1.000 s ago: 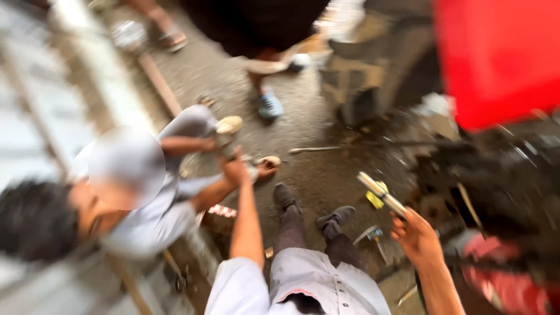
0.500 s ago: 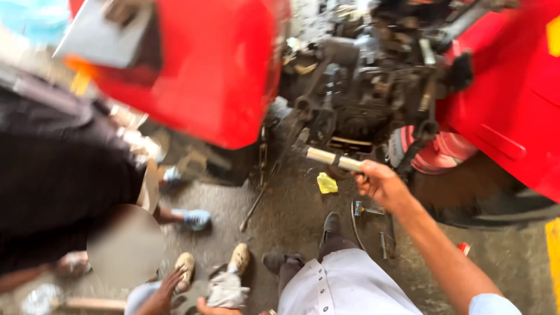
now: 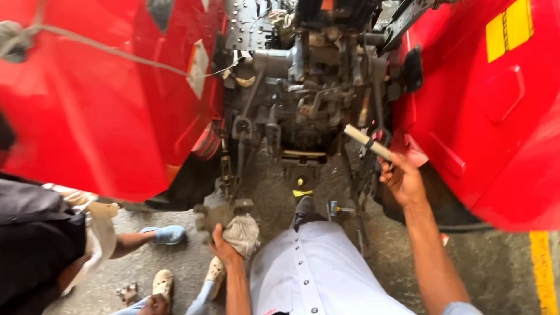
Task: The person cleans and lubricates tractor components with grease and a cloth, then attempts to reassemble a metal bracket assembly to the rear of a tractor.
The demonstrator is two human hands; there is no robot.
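Right of centre, the right hand (image 3: 403, 182) is gripping a pale bar (image 3: 367, 142), likely stiff and heavy, by its lower end. At lower centre, the left hand (image 3: 224, 248) is pinching a soft rag (image 3: 242, 234) against a metal bracket (image 3: 217, 214)

Two large red fenders fill the upper frame, the left fender (image 3: 99, 99) carrying a thin cord (image 3: 116, 52) across its face and the right fender (image 3: 501, 116) bearing a yellow patch (image 3: 509, 30). Between them sits a greasy dark block of linkage and hydraulic parts (image 3: 303, 87), with a brass-coloured bar (image 3: 303, 154) low at its centre. The concrete floor (image 3: 175, 262) below is stained. A yellow painted line (image 3: 543, 268) runs along the right edge. At lower left, another person's blue shoe (image 3: 166, 234) and a pale shoe (image 3: 162, 284) rest on the floor.
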